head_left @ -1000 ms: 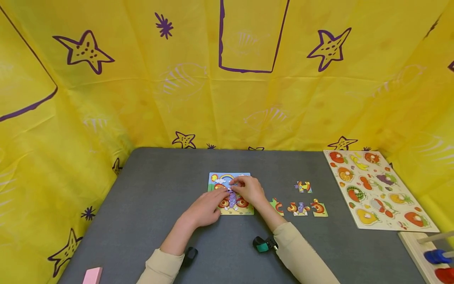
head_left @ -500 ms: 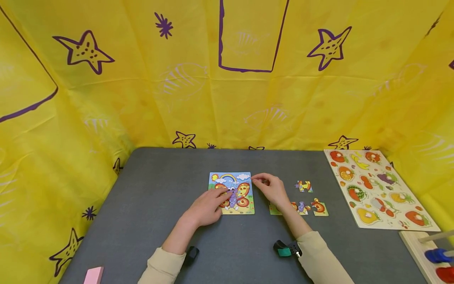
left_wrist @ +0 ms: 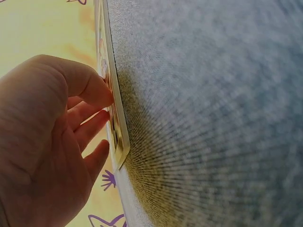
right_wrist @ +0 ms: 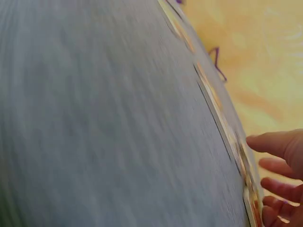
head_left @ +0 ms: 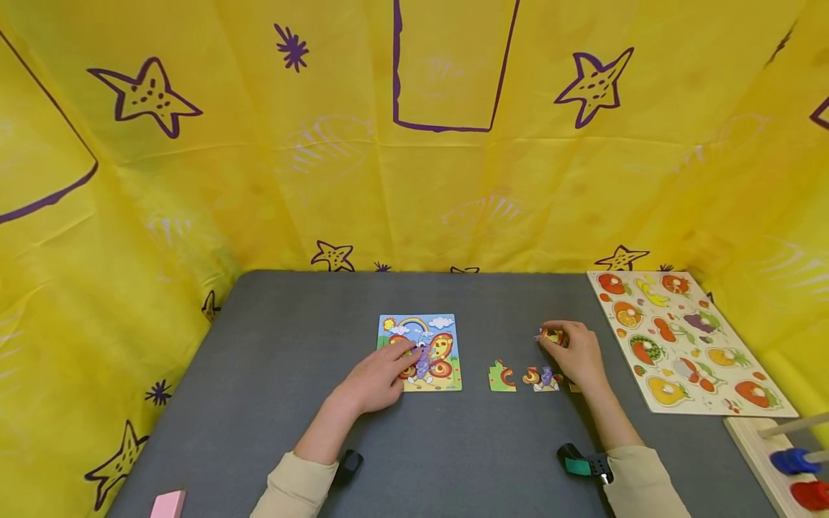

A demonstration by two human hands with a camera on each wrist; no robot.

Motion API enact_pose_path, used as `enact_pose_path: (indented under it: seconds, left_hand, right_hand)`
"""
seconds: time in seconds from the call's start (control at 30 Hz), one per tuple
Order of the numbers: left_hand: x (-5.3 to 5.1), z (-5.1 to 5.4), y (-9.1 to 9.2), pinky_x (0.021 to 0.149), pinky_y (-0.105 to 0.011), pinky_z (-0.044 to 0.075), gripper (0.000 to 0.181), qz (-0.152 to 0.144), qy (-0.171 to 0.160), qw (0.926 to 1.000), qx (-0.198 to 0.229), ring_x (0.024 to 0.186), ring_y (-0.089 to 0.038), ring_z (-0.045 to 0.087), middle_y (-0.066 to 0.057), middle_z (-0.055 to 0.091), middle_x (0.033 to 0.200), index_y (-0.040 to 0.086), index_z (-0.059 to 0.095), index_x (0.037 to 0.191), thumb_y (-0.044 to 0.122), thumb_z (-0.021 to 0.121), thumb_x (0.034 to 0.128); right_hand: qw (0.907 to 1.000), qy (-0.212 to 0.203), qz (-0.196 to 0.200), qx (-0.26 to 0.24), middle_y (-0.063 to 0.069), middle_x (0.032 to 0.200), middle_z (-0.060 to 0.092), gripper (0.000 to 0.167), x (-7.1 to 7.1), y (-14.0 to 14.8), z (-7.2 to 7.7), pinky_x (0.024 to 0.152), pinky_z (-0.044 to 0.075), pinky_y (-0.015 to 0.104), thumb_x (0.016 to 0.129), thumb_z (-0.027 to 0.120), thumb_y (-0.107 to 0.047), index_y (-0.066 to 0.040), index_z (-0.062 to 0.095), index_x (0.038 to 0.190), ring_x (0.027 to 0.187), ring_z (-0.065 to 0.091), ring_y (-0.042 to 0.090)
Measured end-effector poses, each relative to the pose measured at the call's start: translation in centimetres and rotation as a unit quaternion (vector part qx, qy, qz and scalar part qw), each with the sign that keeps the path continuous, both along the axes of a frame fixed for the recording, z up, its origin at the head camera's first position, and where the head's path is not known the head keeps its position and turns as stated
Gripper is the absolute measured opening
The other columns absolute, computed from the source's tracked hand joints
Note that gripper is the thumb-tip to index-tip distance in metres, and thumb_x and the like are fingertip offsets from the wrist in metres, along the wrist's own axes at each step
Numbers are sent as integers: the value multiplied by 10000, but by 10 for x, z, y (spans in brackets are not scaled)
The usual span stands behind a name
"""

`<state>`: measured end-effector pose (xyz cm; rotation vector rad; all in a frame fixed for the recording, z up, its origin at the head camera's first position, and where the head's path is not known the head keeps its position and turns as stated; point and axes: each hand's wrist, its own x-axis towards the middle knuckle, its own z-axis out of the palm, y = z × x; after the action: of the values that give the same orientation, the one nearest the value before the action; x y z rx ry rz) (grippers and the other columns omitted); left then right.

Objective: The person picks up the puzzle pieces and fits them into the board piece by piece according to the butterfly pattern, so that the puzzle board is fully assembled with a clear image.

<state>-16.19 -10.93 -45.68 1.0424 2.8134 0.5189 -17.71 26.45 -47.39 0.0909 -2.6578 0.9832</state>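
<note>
In the head view my left hand [head_left: 370, 381] lies on the lower left of a square butterfly puzzle [head_left: 443, 381], its fingertips over the butterfly's body. The left wrist view shows the thumb and fingers of that hand [left_wrist: 57, 127] loosely bent against the board's face [left_wrist: 122, 142]. Farther right, my right hand [head_left: 578, 354] is at a red-and-yellow puzzle piece [head_left: 552, 336], fingers partly covering it. In the right wrist view the thumb and fingers of the right hand [right_wrist: 284, 175] stand apart, with no piece visible between them.
Several loose pieces lie in front, among them a green one [head_left: 501, 378] and a purple one [head_left: 547, 379]; another is mostly behind the right hand. A fruit board [head_left: 696, 406] and a bead toy [head_left: 751, 446] stand at right, a pink block [head_left: 168, 505] at front left.
My right hand has moved from the puzzle board rightward to the upper loose piece, uncovering the board's right side. The left hand has stayed on the board.
</note>
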Motion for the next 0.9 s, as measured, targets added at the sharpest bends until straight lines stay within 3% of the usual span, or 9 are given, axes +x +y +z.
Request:
enact_pose_path:
  seconds: [0.2,0.37,0.5,0.57,0.67,0.9]
  left_hand:
    - [2,-1,0,1091,-448,340,505,183,-306,9994,-28,1383,-291,370,-111,396,1513,77,482,1445,81,538,943]
    - [3,-1,0,1092,-455,338,513,231,-431,9988,44,1390,-294,359,-105,386,1521,80,471,1453,74,530,943]
    - [5,1,0,1090,-464,339,526,271,-519,9983,83,1393,-298,355,-105,380,1524,80,465,1457,65,524,935]
    - [5,1,0,1088,-466,342,529,277,-529,9982,97,1391,-298,357,-106,381,1523,79,465,1456,62,522,931]
    - [5,2,0,1088,-466,342,530,269,-534,9981,121,1389,-300,360,-110,384,1520,74,467,1454,60,522,928]
    - [4,3,0,1093,-466,333,530,202,-497,9984,164,1387,-305,362,-121,388,1517,66,465,1454,64,528,928]
  right_hand:
    - [9954,-916,-220,173,368,1301,461,524,5,22,5,1037,226,638,858,753,-220,97,583,1240,1234,345,547]
    - [9943,-1034,-215,126,363,1317,449,532,5,24,5,1044,217,643,841,767,-228,102,595,1221,1248,325,556]
    - [9941,-1031,-348,54,335,1242,516,523,3,22,3,984,322,583,829,783,-231,91,592,1193,1151,434,501]
    - [9930,-1092,-440,-35,295,1179,568,528,3,21,4,868,410,492,827,790,-252,69,572,1185,1016,516,413]
    - [9911,-1198,-551,-202,238,1088,626,534,4,20,5,693,409,358,823,797,-276,26,538,1179,836,537,272]
    - [9894,-1124,-709,-580,162,1028,714,378,4,11,5,707,434,314,920,688,-313,-33,589,1154,847,624,221]
